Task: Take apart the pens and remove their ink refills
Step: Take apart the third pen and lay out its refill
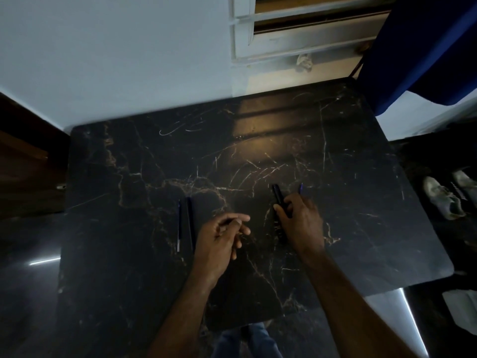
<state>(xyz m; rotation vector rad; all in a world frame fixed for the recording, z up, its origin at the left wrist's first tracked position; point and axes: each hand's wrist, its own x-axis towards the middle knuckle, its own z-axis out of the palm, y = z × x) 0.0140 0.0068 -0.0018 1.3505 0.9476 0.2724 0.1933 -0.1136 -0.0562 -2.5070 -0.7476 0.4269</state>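
The scene is dim. My right hand [300, 223] rests on the black marble table [129, 280] with its fingers closed around dark pens [277, 196] whose ends stick out past the thumb. A thin blue pen tip [301, 188] shows just beyond the right hand's knuckles. My left hand [222, 239] hovers left of it, fingers loosely curled, thumb and forefinger close together; nothing is visible in it. Left of that hand, a thin blue ink refill [179, 226] and a dark pen barrel [190, 223] lie side by side on the table.
A white wall and a louvred window [296, 29] stand behind the table. A blue cloth [418, 47] hangs at the upper right. Pale shoes [446, 197] sit on the floor right of the table. Brown wood furniture [23, 161] is at the left.
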